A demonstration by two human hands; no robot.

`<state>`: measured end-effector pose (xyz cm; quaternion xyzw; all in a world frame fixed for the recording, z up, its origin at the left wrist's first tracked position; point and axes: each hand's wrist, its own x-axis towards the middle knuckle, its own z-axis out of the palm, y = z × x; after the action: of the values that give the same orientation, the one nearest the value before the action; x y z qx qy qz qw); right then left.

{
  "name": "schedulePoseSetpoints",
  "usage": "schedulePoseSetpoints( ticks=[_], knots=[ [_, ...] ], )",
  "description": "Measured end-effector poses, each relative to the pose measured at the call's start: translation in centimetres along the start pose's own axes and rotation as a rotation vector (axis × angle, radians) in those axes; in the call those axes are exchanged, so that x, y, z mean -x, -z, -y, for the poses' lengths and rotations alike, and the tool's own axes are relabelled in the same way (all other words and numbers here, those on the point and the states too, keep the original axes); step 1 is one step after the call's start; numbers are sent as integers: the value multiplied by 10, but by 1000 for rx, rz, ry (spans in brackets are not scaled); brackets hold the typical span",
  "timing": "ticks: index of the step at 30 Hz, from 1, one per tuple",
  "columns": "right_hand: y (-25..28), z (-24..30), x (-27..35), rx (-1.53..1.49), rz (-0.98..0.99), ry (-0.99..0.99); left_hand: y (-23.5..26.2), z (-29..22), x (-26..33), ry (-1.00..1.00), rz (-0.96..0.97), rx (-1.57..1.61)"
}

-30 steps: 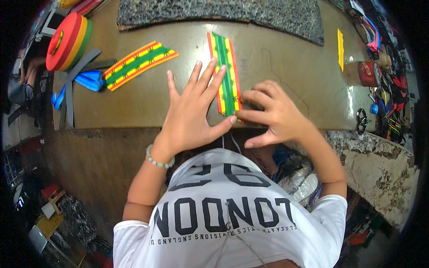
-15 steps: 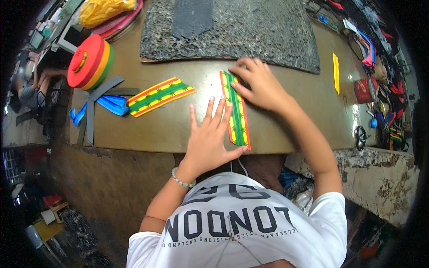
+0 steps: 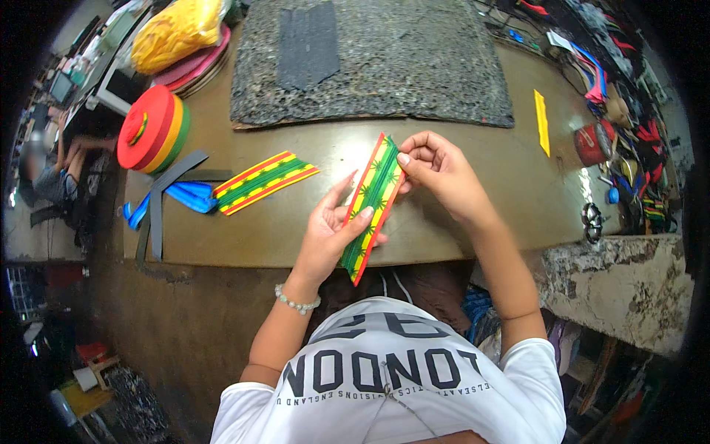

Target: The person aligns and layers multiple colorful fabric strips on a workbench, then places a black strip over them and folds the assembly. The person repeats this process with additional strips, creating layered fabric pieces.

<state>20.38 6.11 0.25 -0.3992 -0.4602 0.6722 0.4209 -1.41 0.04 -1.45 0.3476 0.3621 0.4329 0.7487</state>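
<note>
Green, yellow and red, the long flat strip [image 3: 376,198] has slanted ends and spiky leaf shapes. The left hand [image 3: 325,233] grips it low, thumb on top, and the right hand [image 3: 442,176] pinches its upper right edge. Seen from above, its bottom tip pokes past the front edge of the desk [image 3: 543,192]. Smooth, shiny desk spreads right to a thin yellow piece [image 3: 542,123]. Ahead lies a bumpy gray slab [image 3: 414,70], and a second leafy strip [image 3: 266,183] lies left

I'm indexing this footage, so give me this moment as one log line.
left hand: holding patterned strip | right hand: pinching it near far end | second strip: lying on table
</note>
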Motion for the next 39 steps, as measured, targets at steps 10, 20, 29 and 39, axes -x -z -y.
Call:
schedulePoseSetpoints(
  ticks=[10,20,29,39],
  knots=[
    [8,3,23,-53,-19,-2,-9,6,1,92,29,-250],
    [48,-5,26,515,-395,272,-7,-2,7,155,-59,-386],
    [341,12,-4,1195,-1098,-206,1,-16,-21,-573,-351,-1630],
    [109,29,55,455,-667,501,-7,8,22,-83,93,-458]
  ],
)
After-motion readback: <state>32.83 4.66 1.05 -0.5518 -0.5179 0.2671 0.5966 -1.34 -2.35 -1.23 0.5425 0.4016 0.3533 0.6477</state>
